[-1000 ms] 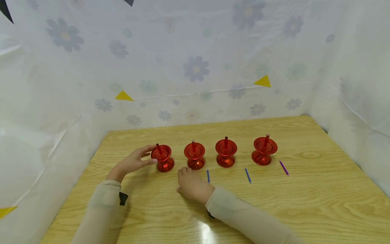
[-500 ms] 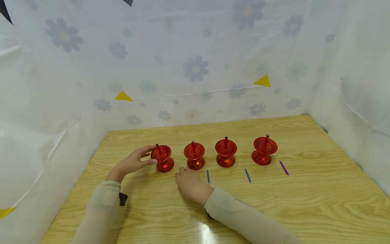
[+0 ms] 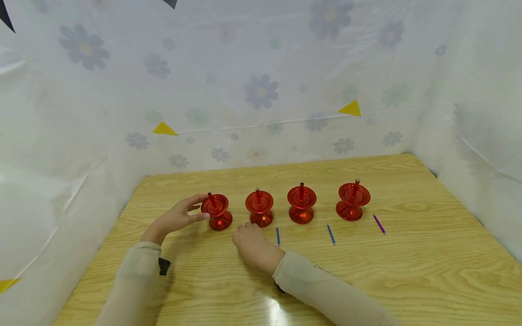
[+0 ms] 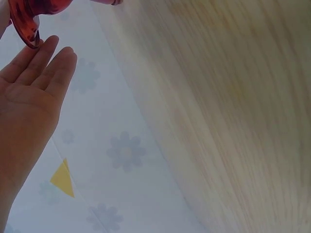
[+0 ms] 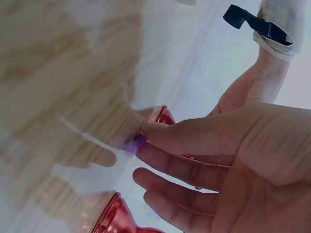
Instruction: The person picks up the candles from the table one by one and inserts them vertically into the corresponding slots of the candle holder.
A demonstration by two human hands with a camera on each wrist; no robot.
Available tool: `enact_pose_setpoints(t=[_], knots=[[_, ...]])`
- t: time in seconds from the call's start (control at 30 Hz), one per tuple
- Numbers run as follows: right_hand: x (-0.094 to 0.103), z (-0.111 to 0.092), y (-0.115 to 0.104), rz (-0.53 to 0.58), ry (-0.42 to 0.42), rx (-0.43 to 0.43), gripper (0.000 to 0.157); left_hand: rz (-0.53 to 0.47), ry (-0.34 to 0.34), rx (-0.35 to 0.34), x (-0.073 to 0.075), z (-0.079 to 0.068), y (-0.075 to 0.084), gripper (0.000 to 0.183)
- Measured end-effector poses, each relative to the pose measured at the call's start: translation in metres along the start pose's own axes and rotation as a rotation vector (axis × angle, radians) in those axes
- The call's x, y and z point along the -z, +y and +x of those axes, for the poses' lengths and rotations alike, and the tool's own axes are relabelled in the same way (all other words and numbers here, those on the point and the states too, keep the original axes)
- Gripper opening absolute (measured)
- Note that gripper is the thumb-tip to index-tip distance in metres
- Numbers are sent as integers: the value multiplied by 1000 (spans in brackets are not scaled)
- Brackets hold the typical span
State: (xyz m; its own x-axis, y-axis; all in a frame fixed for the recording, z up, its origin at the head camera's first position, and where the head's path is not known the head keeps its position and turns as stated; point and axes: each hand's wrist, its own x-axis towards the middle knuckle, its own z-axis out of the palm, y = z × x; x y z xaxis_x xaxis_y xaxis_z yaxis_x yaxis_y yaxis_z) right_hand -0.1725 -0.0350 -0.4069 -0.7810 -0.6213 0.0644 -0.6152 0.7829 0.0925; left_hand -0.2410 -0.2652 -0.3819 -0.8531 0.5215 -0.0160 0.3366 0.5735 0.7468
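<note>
My left hand (image 3: 179, 219) holds the leftmost red candle holder (image 3: 220, 221), thumb and fingers at its dish rim. Only part of that red holder (image 4: 29, 19) shows in the left wrist view, its rim against the fingertips. My right hand (image 3: 254, 246) is low over the table, in front of the second red candle holder (image 3: 261, 220). Its thumb and forefinger pinch a small purple stick (image 5: 135, 143), mostly hidden and blurred, as the right wrist view shows. Each holder has a flared foot and a short upright tube in its dish.
Two more red candle holders, a middle one (image 3: 302, 214) and a rightmost one (image 3: 349, 211), continue the row. Two thin blue sticks, one nearer (image 3: 278, 237) and one farther right (image 3: 331, 234), and a purple stick (image 3: 379, 224) lie before them. White flowered sheeting (image 3: 261, 136) surrounds the wooden table (image 3: 428, 271).
My right hand has shifted slightly left along the table, away from the nearer blue stick. The left hand stays at the leftmost candle holder, and the holders have not visibly moved.
</note>
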Motion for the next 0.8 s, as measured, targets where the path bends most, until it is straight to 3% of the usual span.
enact_pose_setpoints(t=[0.4, 0.6, 0.8], knots=[[-2, 1, -2, -15, 27, -9, 6, 10, 10, 10, -1, 0, 1, 65], [0, 2, -1, -29, 8, -24, 18, 17, 6, 35, 0, -2, 2, 68], [9, 6, 8, 104, -33, 3, 30, 21, -1, 43, 0, -1, 2, 68]])
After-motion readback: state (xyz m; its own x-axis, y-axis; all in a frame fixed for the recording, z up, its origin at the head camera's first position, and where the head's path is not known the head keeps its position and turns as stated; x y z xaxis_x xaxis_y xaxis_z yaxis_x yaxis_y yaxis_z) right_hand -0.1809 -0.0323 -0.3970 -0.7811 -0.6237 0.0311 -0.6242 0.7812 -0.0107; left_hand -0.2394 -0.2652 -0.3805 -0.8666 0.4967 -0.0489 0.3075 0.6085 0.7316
